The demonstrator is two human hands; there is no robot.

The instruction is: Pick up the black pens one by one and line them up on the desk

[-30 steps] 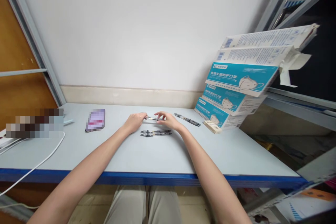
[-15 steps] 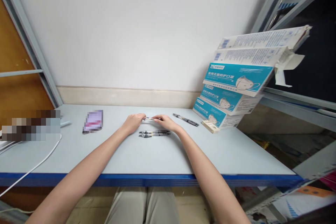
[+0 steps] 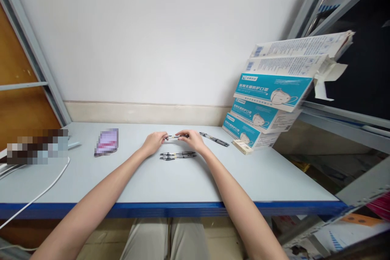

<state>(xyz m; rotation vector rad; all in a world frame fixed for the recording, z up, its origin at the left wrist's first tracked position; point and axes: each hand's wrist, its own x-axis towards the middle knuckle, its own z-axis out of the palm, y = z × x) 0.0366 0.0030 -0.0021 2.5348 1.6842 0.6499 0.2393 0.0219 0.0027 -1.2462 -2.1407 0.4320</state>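
Observation:
Between my two hands a slim pen (image 3: 173,136) lies roughly level, just above or on the desk; which of these I cannot tell. My left hand (image 3: 155,142) pinches its left end, and my right hand (image 3: 191,139) grips the right end with thumb and fingers. Closer to me, two dark pens with clear barrels (image 3: 177,155) rest side by side on the desk (image 3: 170,183). Right of my right hand, more dark pens (image 3: 214,139) lie slanted beside a small cream-coloured box (image 3: 242,146).
Teal and white mask boxes (image 3: 265,89) are stacked at the back right, the upper ones leaning, one with torn flaps. A blurred purple item (image 3: 106,141) lies at the left. A white cable (image 3: 51,187) hangs over the blue front edge. The wall (image 3: 170,40) stands behind.
The fingers of my right hand have opened slightly and shifted along the pen, so more of it shows. My left hand keeps its pinch. The view has moved slightly.

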